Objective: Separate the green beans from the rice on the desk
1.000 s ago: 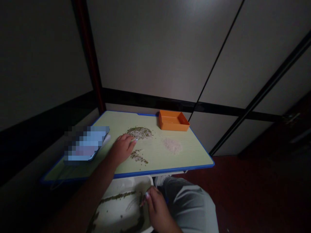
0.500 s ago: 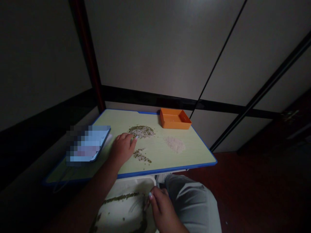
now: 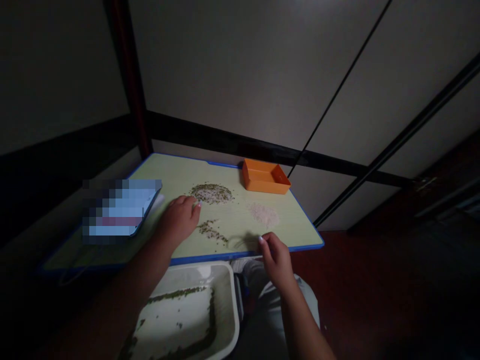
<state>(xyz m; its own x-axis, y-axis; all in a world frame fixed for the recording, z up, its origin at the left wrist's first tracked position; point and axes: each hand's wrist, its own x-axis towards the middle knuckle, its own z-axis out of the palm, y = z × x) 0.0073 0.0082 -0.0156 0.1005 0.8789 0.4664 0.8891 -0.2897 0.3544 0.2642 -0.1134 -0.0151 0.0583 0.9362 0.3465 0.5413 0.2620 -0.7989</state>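
One left hand [image 3: 178,220] by speckled pile [image 3: 213,194], one right hand [image 3: 277,259] curled, both grasps unclear, basin [image 3: 225,292] cut off

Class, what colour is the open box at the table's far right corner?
The open box is orange, seen best in the head view.

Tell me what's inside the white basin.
Inside the white basin, dark green grains line the edges of its floor, with some scattered between. The left forearm hides part of its left side; its near end is partly cut off.
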